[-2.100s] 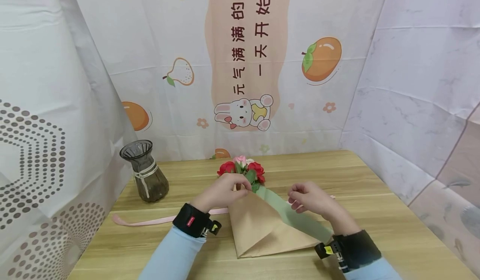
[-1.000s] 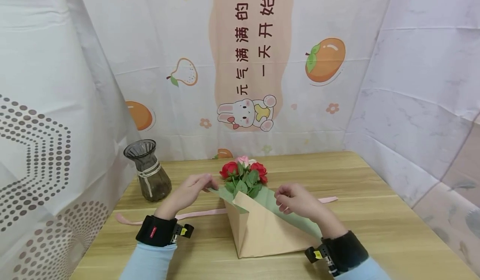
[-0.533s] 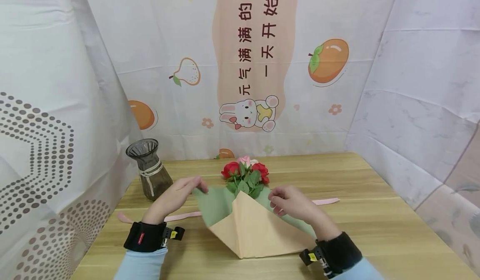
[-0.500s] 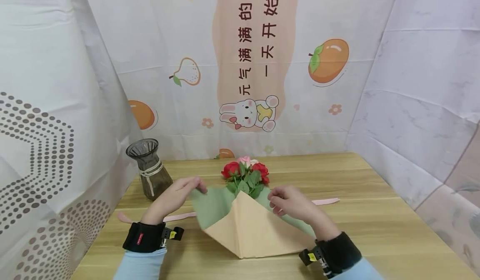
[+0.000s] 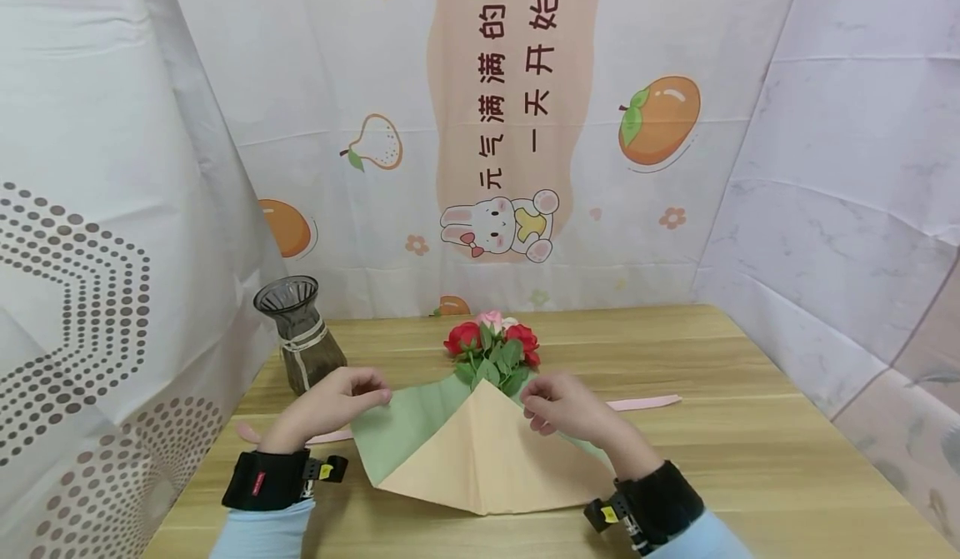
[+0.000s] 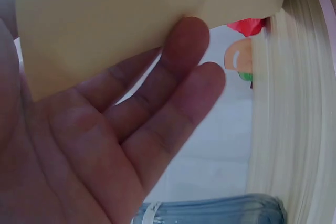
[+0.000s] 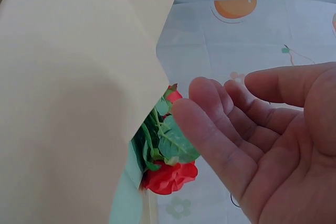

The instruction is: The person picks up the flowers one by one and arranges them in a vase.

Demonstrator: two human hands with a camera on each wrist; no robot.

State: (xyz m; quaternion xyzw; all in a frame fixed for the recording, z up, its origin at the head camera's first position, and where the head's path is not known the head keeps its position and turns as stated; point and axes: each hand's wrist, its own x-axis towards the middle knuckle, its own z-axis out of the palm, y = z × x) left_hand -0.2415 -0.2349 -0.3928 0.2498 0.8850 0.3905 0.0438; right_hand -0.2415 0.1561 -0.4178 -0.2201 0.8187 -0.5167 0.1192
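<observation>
A bouquet of red, pink and white roses [image 5: 522,342] with green leaves lies in a sheet of wrapping paper [image 5: 517,459], kraft brown on one face and pale green on the other. My left hand [image 5: 330,402] pinches the sheet's upper left corner. In the left wrist view the paper [image 6: 100,30] runs between thumb and fingers, other fingers behind it. Beside the right edge of the folded front, my right hand [image 5: 570,413] hovers with loosely bent fingers, holding nothing. The right wrist view has that hand's fingertips [image 7: 189,111] close to a rose leaf [image 7: 176,140].
A smoky glass vase [image 5: 303,338] with a cord round its neck stands at the back left, near my left hand. Pink ribbon [image 5: 645,402] passes beneath the paper on the wooden table [image 5: 750,459]. Printed cloth [image 5: 360,234] hangs behind.
My left hand has moved from the paper's middle out to the left and down, drawing the left side open and flattening it. My right hand has shifted slightly left.
</observation>
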